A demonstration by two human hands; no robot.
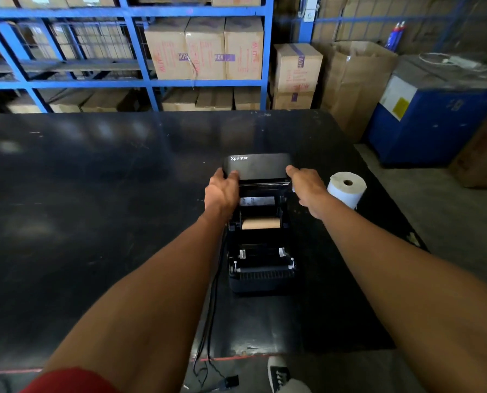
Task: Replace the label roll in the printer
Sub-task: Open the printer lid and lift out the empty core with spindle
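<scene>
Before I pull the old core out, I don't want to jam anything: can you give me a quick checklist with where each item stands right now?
1. Printer lid raised clear of the bay: ok, both hands hold it up, left hand and right hand at its sides.
2. Old roll used up: ok, only a bare brown core sits in the holder.
3. A hand free to lift the core: not ok, both are on the lid.
4. New label roll within reach: ok, it stands on the table right of the printer.
5. Lid stays open unaided: cannot tell.
6. Power off: cannot tell, cables trail off the table's near edge.
</scene>
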